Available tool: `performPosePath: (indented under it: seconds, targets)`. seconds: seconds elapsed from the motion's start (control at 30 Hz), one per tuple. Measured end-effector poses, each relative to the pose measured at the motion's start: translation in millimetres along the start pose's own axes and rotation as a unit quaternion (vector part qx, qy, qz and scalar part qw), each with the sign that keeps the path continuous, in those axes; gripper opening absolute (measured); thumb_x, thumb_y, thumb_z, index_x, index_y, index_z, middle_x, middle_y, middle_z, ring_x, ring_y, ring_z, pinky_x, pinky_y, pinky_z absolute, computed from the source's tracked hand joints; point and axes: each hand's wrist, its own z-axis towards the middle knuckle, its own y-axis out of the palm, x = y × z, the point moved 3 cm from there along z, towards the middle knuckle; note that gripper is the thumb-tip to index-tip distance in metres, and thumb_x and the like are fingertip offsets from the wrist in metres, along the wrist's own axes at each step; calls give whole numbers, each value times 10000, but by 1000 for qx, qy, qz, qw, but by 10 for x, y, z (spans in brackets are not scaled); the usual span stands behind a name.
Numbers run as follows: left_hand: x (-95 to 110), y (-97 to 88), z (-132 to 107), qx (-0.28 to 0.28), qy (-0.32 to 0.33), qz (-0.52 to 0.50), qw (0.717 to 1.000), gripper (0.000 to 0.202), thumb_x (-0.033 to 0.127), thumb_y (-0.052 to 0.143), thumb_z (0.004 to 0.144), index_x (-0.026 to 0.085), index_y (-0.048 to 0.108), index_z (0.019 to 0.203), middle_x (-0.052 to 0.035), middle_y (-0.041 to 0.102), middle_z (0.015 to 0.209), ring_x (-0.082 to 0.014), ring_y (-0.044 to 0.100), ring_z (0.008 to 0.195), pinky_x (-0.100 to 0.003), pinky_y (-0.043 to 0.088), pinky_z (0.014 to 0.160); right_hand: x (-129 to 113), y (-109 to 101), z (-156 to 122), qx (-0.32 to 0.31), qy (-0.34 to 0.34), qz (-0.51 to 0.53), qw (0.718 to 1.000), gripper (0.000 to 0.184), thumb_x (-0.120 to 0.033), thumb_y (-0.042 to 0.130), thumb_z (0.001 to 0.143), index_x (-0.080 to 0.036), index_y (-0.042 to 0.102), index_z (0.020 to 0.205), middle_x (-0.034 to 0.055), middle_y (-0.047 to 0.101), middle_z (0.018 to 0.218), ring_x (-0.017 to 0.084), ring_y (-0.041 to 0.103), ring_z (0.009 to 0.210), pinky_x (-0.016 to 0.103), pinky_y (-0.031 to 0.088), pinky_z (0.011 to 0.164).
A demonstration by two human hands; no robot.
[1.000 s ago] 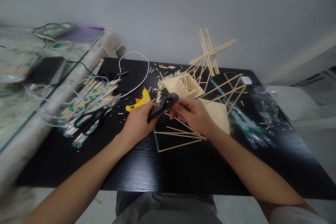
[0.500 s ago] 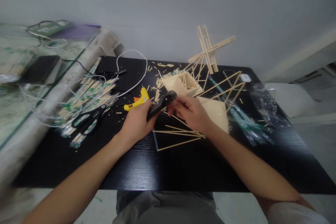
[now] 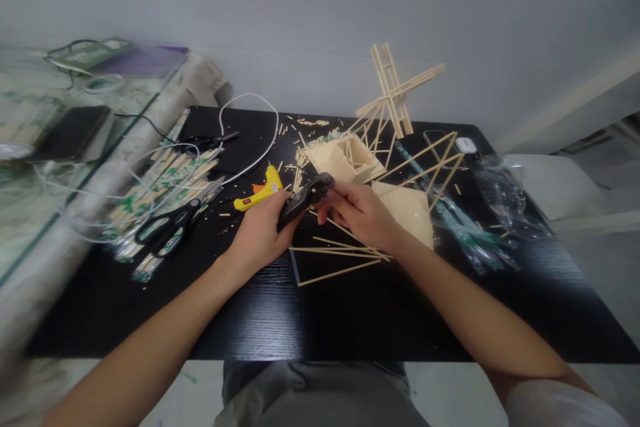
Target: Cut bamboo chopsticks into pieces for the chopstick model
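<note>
My left hand (image 3: 264,221) is wrapped round a dark, elongated hand tool (image 3: 304,200) with a rounded far end; its exact kind is unclear. At that far end, my right hand (image 3: 361,212) has its fingers pinched together, and whatever lies between them is too small or hidden to make out. Just beyond my left hand lies a yellow glue gun (image 3: 260,191). Below my right hand, several thin wooden sticks (image 3: 345,251) lie on the black table (image 3: 270,327). A pale wooden box-like piece (image 3: 333,159) stands behind both hands.
A cross-shaped stick assembly (image 3: 395,92) rises at the back. Black-handled scissors (image 3: 173,223) rest on packaged sticks (image 3: 150,193) at left, near a looping white cable (image 3: 277,127). At right are plastic wrappers (image 3: 463,233), clear plastic (image 3: 505,197) and a white case (image 3: 466,145).
The view has shifted very slightly. Both hands keep nearly the same pose around the dark tool, whose far end appears a little lower and tilted differently.
</note>
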Motion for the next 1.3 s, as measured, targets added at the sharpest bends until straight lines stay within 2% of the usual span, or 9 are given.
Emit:
performPosePath:
  seconds: [0.37,0.67,1.03,1.3]
  targets:
    - [3,-2,-2,9,-3,16,1000,161,351,558,990,195,601,983,-54,690,892,-217,641,801,-317,468,749,-33,-4,0,22,-28,-37,999,373,-502,599,1044,-173,660,881,6,671,745,68,412,522,235,308,479]
    - [7,4,-4,6,-4,17,1000,153,342,562,986,196,605,997,-59,693,912,-223,646,826,-324,466,757,-26,-17,0,14,-34,-47,998,403,-490,581,1058,-175,626,811,8,661,729,74,422,536,239,313,484]
    - [-14,13,-23,12,5,13,1000,79,272,588,967,210,560,927,-24,653,816,-184,591,710,-290,422,666,-13,-9,10,6,-37,-13,999,352,-453,567,1072,-172,641,875,-1,656,726,65,403,514,238,310,473]
    - [-11,31,-8,9,-2,16,1000,153,271,589,951,224,508,830,-12,609,740,-180,552,656,-289,398,635,19,-21,23,-1,-8,2,1000,333,-457,574,1067,-169,655,922,1,661,734,64,410,513,231,301,456]
